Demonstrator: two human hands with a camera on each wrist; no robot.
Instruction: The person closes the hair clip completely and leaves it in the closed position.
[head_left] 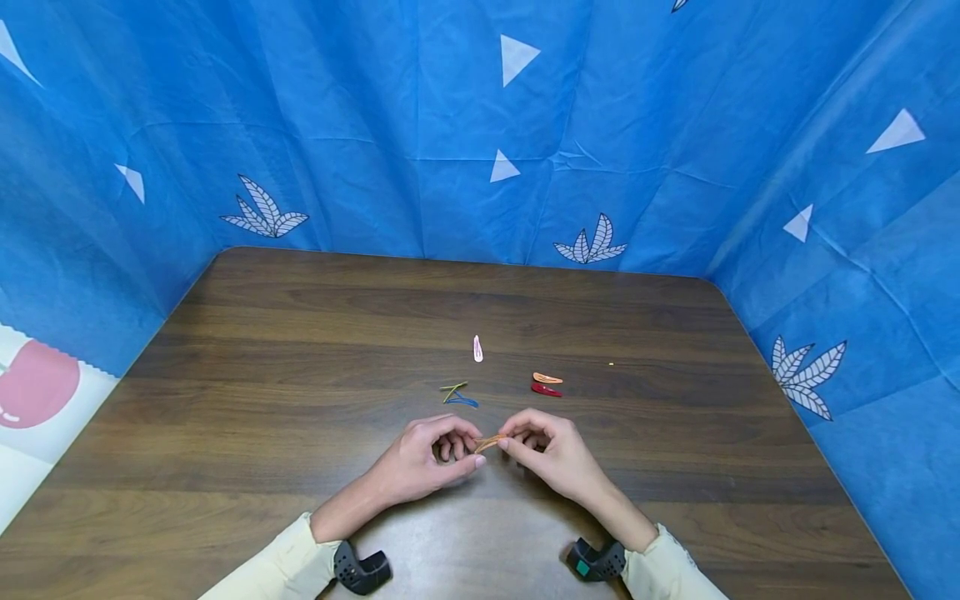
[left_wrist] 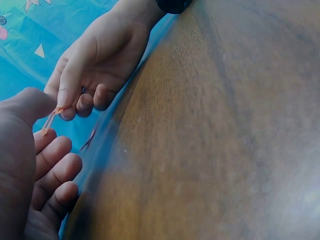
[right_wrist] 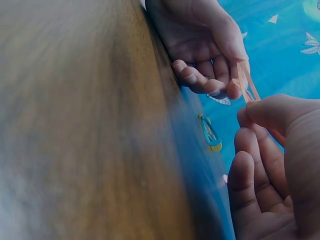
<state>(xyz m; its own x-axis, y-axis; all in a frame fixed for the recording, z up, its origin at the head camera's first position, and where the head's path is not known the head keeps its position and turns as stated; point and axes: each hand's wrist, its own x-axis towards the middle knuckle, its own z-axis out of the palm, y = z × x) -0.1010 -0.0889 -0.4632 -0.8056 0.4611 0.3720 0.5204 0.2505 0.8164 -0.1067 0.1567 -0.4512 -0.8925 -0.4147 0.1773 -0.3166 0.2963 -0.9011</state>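
Orange loop (head_left: pixel 489 442) up between the hands, just over the tabletop (head_left: pixel 300 350); fingers of left hand (head_left: pixel 438 454) and right hand (head_left: pixel 551 450) pinch opposite ends. Judged mid-handling, release not yet done. Pink clip (head_left: pixel 477 349), orange clip (head_left: pixel 547 378), red clip (head_left: pixel 546 391), yellow piece (head_left: pixel 453 387), blue piece (head_left: pixel 463 402) lie beyond, untouched; whether finished or waiting, cannot tell.

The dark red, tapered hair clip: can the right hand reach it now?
Probably yes: the clip lies just beyond the right hand, nothing between, though that hand pinches a thin orange loop.
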